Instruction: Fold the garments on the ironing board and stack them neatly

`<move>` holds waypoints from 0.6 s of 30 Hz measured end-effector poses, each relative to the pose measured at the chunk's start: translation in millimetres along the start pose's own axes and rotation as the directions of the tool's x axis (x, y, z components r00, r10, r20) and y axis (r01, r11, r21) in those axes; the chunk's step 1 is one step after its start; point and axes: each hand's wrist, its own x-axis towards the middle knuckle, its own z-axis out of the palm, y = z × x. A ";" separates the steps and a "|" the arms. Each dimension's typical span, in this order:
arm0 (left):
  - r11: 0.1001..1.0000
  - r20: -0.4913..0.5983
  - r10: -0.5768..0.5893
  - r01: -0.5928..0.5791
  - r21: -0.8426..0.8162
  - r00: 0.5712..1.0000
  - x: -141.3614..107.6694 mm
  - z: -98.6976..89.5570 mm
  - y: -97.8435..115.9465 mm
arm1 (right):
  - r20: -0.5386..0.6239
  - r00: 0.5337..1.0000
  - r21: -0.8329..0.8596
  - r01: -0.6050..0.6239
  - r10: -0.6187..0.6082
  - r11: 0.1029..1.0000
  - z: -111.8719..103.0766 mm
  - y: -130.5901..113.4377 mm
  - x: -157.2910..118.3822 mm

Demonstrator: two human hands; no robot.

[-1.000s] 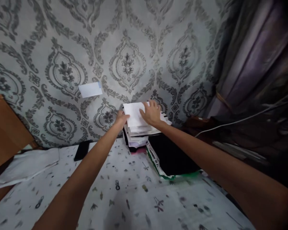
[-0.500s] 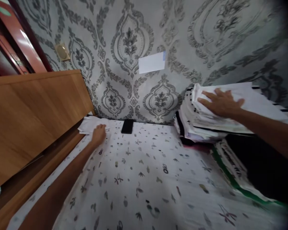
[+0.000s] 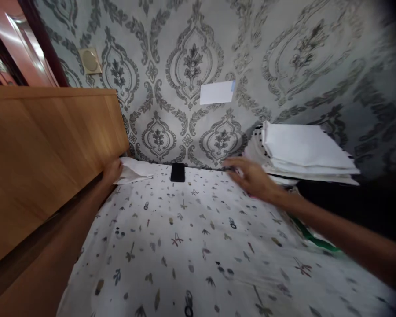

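Observation:
At the far left corner of the bed, a folded white cloth (image 3: pixel 135 170) lies beside the wooden panel. My left hand (image 3: pixel 112 171) is closed on its left edge, which looks slightly raised; the fingertips are partly hidden. My right hand (image 3: pixel 251 176) is in the air in front of the stack of folded clothes, fingers apart, slightly blurred, with nothing in it. White folded fabric (image 3: pixel 305 143) tops that stack (image 3: pixel 257 147) against the wall.
A black phone (image 3: pixel 177 172) lies on the patterned bedsheet (image 3: pixel 191 229) near the wall. Black folded fabric (image 3: pixel 330 198) sits at the right, behind my right arm. The wooden panel (image 3: pixel 53 145) borders the left side. A white paper (image 3: pixel 217 93) is on the wall.
My right hand has left the top of the stack and moved left and down. My left hand has shifted left, from the white cloth's right end to its left edge. The view has shifted slightly.

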 end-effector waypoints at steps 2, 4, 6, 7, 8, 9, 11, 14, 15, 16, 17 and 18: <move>0.995 -0.012 0.059 -0.060 -0.075 0.998 -6.5 -7.4 26.6 | 0.123 0.989 0.099 0.068 -0.080 0.993 20.8 -54.4 -1.6; 0.966 0.027 0.143 -0.133 -0.223 0.989 -22.2 -17.2 62.9 | 0.203 0.974 0.167 0.072 -0.105 0.983 36.0 -104.9 2.8; 0.825 0.095 0.274 -0.183 -0.534 0.957 -46.9 -32.4 104.9 | 0.193 0.979 0.184 0.029 -0.065 0.982 45.1 -144.8 10.7; 0.716 0.095 0.334 -0.186 -0.673 0.938 -61.6 -42.5 126.2 | 0.163 0.986 0.192 0.002 -0.034 0.981 47.1 -159.2 14.7; 0.607 0.085 0.380 -0.179 -0.774 0.921 -76.8 -54.0 146.6 | 0.136 0.991 0.212 -0.034 0.005 0.977 47.5 -169.4 17.7; 0.517 0.077 0.417 -0.166 -0.840 0.906 -91.8 -66.5 165.4 | 0.111 0.992 0.242 -0.086 0.061 0.966 46.1 -175.7 19.1; 0.389 0.056 0.458 -0.143 -0.910 0.887 -118.2 -91.1 196.2 | 0.082 0.981 0.310 -0.194 0.177 0.931 37.7 -178.5 15.6; 0.296 0.034 0.457 -0.116 -0.948 0.889 -143.8 -117.3 223.6 | 0.028 0.959 0.327 -0.277 0.283 0.904 12.0 -168.5 -4.6; 0.279 0.030 0.451 -0.110 -0.954 0.892 -148.9 -122.1 228.6 | -0.001 0.958 0.311 -0.274 0.288 0.910 0.9 -164.2 -14.0; 0.267 0.023 0.444 -0.108 -0.958 0.896 -152.7 -125.4 232.3 | -0.036 0.958 0.296 -0.261 0.284 0.919 -10.9 -160.3 -24.1; 0.258 0.011 0.439 -0.115 -0.959 0.898 -155.6 -127.7 235.2 | -0.074 0.960 0.288 -0.238 0.269 0.928 -22.8 -156.9 -34.4; 0.254 -0.008 0.436 -0.132 -0.958 0.900 -157.7 -129.4 237.6 | -0.106 0.964 0.285 -0.205 0.243 0.936 -34.3 -154.5 -44.5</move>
